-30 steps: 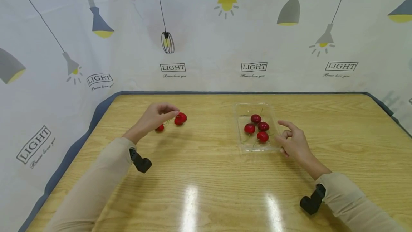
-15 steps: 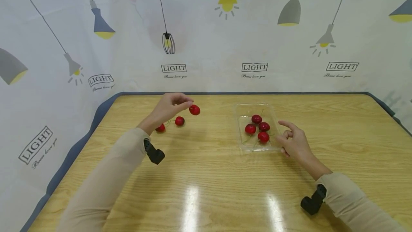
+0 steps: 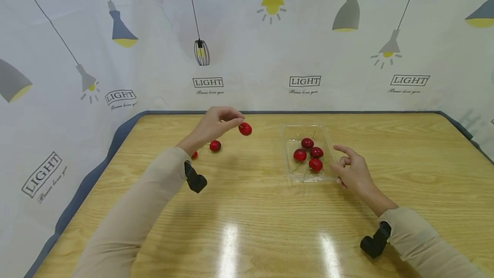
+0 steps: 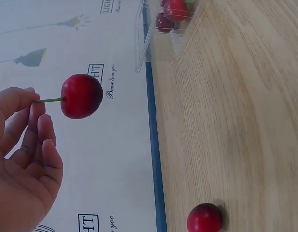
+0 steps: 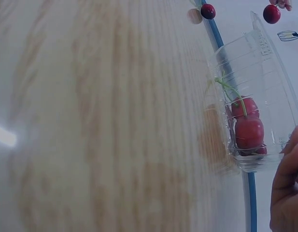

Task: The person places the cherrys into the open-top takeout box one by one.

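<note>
Thumb and finger of my left hand (image 3: 216, 125) pinch the green stem (image 4: 49, 100) of a red cherry (image 3: 245, 129). The cherry hangs in the air above the table, left of a clear plastic box (image 3: 287, 170). Several dark red cherries (image 3: 299, 155) with stems lie inside that box. At its right side my right hand (image 3: 353, 170) holds the wall between thumb and fingers, as the right wrist view (image 5: 289, 179) shows in part. Two more cherries are on the table: one (image 3: 215, 146) in plain sight, the other (image 3: 194, 155) partly hidden behind my left wrist.
The wooden table (image 3: 254, 209) has a blue edge along the back. Behind it hangs a pale cloth (image 3: 247, 55) printed with lamps. Each wrist carries a black camera (image 3: 195, 178).
My left hand has lifted one cherry off the table by its stem and carried it right and upward, toward the box. My right hand has stayed at the box.
</note>
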### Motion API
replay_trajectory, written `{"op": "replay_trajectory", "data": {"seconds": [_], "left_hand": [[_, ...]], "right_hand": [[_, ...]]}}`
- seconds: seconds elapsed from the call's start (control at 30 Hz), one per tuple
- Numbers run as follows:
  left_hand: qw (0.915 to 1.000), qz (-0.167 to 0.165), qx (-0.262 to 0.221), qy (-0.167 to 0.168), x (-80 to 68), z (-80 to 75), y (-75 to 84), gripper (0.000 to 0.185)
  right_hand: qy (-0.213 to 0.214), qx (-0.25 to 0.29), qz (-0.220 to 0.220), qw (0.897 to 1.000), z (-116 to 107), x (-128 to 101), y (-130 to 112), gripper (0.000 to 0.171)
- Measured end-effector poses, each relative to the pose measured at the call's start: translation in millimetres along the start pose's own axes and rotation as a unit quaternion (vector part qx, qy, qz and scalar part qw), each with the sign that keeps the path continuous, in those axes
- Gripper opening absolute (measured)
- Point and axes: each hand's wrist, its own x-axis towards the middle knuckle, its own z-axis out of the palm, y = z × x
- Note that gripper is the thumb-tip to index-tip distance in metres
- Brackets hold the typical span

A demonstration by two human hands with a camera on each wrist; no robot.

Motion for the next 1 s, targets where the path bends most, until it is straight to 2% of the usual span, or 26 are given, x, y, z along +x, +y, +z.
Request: {"op": "replay_trajectory", "data": {"seconds": [0.37,0.57,0.77,1.0], "left_hand": [[0.9996,0.028,0.0,-0.008,14.6,6.0,18.3,0.023],[0.999,0.04,-0.011,0.015,22.1,2.0,27.6,0.022],[0.999,0.035,-0.02,0.022,26.6,-2.7,33.8,0.022],[0.9989,0.044,-0.012,0.009,36.2,7.8,43.0,0.021]], "right_hand": [[0.001,-0.002,-0.001,1.0,1,-1,-1,0.053],[0.004,-0.003,-0.001,1.0,1,1,-1,0.053],[0.003,0.001,-0.002,1.0,1,1,0,0.053],[0.002,0.006,-0.003,1.0,1,1,1,0.054]]}}
